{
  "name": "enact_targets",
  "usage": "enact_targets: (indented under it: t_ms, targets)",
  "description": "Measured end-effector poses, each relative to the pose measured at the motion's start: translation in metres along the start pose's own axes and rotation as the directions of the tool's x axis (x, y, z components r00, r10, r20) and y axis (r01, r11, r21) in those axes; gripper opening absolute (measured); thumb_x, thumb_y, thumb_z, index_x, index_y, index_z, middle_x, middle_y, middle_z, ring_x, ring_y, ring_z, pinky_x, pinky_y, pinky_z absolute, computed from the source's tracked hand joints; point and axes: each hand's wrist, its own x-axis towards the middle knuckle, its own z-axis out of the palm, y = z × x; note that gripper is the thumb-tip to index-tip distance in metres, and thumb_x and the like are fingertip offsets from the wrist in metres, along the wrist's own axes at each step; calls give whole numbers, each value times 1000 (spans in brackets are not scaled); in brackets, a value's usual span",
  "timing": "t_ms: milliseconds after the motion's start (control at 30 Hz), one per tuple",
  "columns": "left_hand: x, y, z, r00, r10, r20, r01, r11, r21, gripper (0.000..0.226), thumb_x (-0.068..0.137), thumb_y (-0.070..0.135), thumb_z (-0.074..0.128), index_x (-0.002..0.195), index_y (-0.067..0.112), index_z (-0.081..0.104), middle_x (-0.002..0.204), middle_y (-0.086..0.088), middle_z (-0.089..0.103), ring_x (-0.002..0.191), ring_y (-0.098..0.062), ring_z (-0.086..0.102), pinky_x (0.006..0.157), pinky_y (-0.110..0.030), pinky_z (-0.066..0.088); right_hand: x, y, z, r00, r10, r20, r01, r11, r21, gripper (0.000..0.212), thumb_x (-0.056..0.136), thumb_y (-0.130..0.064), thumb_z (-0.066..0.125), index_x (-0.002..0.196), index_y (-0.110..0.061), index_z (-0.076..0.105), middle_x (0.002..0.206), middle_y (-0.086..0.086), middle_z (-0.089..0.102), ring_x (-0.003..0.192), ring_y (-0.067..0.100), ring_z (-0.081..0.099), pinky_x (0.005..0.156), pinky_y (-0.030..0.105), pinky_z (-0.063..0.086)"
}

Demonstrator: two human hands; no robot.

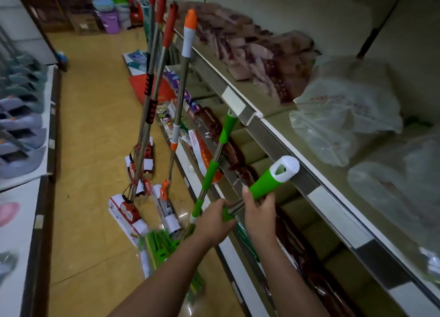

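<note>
I hold a green-handled mop (pixel 271 181) with both hands in a shop aisle. Its handle has a white hanging cap at the top and points up to the right, toward the shelf edge. My right hand (pixel 259 215) grips the green sleeve just above the bare steel tube. My left hand (pixel 214 221) grips the tube and a green collar right below it. The mop's green head (pixel 162 245) is blurred near the floor. A second green mop (pixel 214 166) leans against the shelf just behind.
An orange-and-white mop (pixel 183 88) and several red-handled mops (pixel 152 97) lean on the right shelving (pixel 297 171). Wrapped goods and plastic bags (pixel 345 116) fill the shelves. Slippers (pixel 21 126) sit on a left rack. Tan floor (pixel 95 138) runs between.
</note>
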Motion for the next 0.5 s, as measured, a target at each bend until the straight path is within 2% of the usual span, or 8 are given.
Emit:
enact_targets:
  t_ms: [67,133,200,267,300,367,433,500]
  targets:
    - [5,-5,3,1000,3,-21,-4,999,-35,25,83,22,64,102,20,49,103,2,57,85,-11,51,67,-21,41,0,-1,5,999,-32,11,32,999,-10,42,89,-30,57,126,-18,41,99,-7,56,91,7,57,68,9,41]
    - [7,-11,4,1000,10,-26,-12,998,-56,22,84,18,62,95,19,43,94,3,54,78,-11,50,58,-17,36,-5,-2,12,997,-59,52,62,997,-51,37,89,-32,57,121,-22,42,97,-11,55,86,0,55,64,3,40]
    - [5,-19,3,1000,18,-22,-19,997,-70,17,85,18,59,95,16,45,93,1,58,80,-13,54,63,-22,43,-10,0,19,994,-78,81,85,993,-79,27,87,-34,58,108,-19,49,91,-12,58,87,5,57,65,8,41]
    - [2,-32,3,998,21,-54,-25,997,-72,17,85,24,54,99,15,50,98,-2,64,85,-15,60,76,-37,53,-15,1,27,988,-105,111,116,988,-100,15,86,-36,58,90,-22,54,85,-9,63,84,7,62,68,17,46]
    - [1,-41,3,997,27,-79,-32,997,-64,22,84,30,50,102,19,51,98,-1,65,87,-15,62,77,-43,54,-18,1,31,983,-123,134,139,983,-118,14,86,-36,58,85,-23,54,82,-6,64,82,8,63,69,23,49]
    - [-2,-57,2,990,38,-138,-44,998,-47,26,83,39,43,104,26,49,93,2,64,83,-14,62,71,-47,55,-26,-2,39,968,-168,188,198,969,-151,15,87,-36,58,78,-26,52,76,-3,63,77,9,63,70,34,51]
    - [-11,-57,-13,977,52,-207,-48,999,24,27,84,41,41,106,28,47,91,4,63,78,-14,62,67,-46,54,-35,-13,50,940,-235,247,274,951,-142,14,87,-36,58,78,-30,49,76,-5,61,74,5,61,71,33,50]
    - [-24,-53,-36,956,66,-285,-34,993,115,29,86,39,42,111,24,45,97,2,63,79,-17,61,65,-42,54,-41,-29,63,894,-318,316,377,915,-146,17,86,-38,58,76,-30,46,68,-9,55,67,4,57,64,26,46]
